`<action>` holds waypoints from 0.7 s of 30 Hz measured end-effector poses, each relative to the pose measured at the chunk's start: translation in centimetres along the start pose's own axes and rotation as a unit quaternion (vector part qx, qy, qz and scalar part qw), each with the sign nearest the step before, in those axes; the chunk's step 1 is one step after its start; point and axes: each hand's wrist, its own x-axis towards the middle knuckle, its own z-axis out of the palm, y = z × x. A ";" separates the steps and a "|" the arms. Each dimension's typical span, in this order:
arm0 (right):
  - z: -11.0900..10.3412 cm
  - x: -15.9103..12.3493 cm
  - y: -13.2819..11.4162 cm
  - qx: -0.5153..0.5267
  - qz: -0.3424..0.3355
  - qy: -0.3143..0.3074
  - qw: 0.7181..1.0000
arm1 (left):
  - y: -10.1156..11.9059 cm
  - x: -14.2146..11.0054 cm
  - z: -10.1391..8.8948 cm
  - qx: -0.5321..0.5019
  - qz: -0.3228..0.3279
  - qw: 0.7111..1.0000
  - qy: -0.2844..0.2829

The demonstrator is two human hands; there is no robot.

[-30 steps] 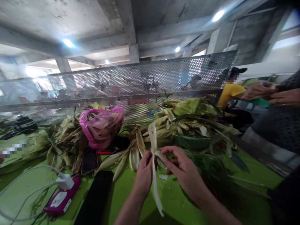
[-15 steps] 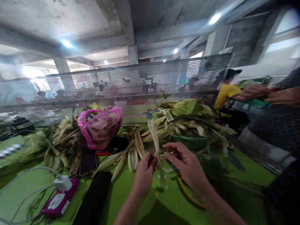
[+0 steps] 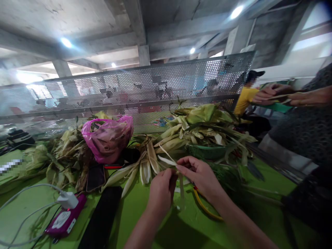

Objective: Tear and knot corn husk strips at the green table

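Pale corn husk strips (image 3: 167,159) stick up between my two hands, and a thin end hangs below them over the green table. My left hand (image 3: 164,185) is closed in a pinch on the husk strips. Beside it, my right hand (image 3: 198,173) pinches the same strips from the right, thumb and forefinger together. Just under my right hand lies a tool with a curved yellow handle (image 3: 204,207), its front end partly hidden. Behind my hands, long dry husks (image 3: 149,160) fan out on the table.
A husk heap (image 3: 202,121) rests over a green basket (image 3: 207,151). Leftward are a pink plastic bag (image 3: 109,138), a phone (image 3: 95,178), a black case (image 3: 102,218) and a purple power strip (image 3: 66,218) with cables. A perforated screen (image 3: 145,86) stands behind. At right, a co-worker's hands (image 3: 282,95) hold husk.
My right hand has closed in on the strips beside my left hand. The upright strip now leans left and shows two separate ends. The view has shifted slightly.
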 end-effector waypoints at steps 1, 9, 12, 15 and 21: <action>0.0 0.1 0.2 0.000 0.002 -0.005 1.000 | 0.0 0.0 0.0 0.026 0.020 0.999 -0.003; -0.1 -0.1 0.1 -0.004 -0.016 -0.014 1.000 | -0.2 -0.1 0.0 0.112 0.080 0.990 -0.018; 0.1 -0.4 -0.2 -0.061 -0.036 0.019 0.997 | -0.2 -0.1 0.0 0.141 0.057 0.988 -0.017; 0.2 -0.4 0.0 -0.058 -0.043 0.033 0.997 | -0.3 -0.1 0.0 0.134 0.038 0.990 -0.017; 0.5 -0.3 0.0 0.065 -0.025 0.076 0.995 | -0.7 0.2 0.0 -0.002 -0.057 0.998 0.008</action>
